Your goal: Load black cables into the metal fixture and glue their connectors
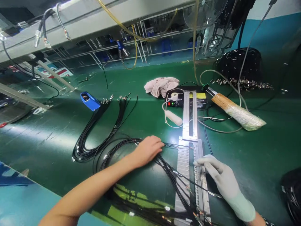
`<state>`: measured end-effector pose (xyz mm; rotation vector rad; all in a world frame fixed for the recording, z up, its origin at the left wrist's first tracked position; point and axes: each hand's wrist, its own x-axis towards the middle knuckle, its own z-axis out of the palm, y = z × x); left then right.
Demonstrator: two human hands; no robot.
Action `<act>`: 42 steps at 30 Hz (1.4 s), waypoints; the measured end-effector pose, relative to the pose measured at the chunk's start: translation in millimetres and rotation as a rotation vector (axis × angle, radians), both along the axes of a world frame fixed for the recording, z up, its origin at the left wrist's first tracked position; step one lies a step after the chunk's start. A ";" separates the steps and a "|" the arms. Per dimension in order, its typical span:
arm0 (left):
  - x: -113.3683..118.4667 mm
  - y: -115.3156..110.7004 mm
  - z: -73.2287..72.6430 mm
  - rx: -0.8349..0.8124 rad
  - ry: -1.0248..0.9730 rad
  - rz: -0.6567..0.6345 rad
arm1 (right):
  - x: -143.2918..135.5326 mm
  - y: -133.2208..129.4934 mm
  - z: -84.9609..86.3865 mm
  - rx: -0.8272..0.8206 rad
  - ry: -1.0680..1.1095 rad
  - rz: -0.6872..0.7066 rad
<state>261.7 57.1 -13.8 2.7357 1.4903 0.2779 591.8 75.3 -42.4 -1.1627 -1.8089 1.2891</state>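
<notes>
My bare left hand (148, 150) is closed over thin black cables (172, 145) whose ends run right onto a slotted metal fixture (182, 163). At the fixture's right edge, my gloved right hand (219, 174) has thumb and index finger near each other; whether anything small is between them cannot be made out. More black cables (170, 172) fan out below my left hand across the fixture, some with bare coloured wire ends. A second slotted metal plate (190, 116) extends upward from the fixture.
Behind the plate are a black control box (202, 102), a pink cloth (161, 86) and a white inline switch (173, 118). A soldering iron holder wrapped in film (240, 113) lies right. Cable bundles (81, 147) and a blue object (90, 101) are left.
</notes>
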 end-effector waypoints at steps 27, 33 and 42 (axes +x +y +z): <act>56.2 11.5 -10.3 -0.042 -0.242 -0.055 | 6.0 50.3 1.3 0.100 -0.135 -0.072; 80.3 28.9 -25.0 0.050 -0.172 -0.170 | 4.9 49.9 1.8 0.082 -0.146 -0.069; 83.9 39.2 -26.7 0.005 -0.254 -0.244 | 4.6 49.4 0.4 0.069 -0.134 -0.058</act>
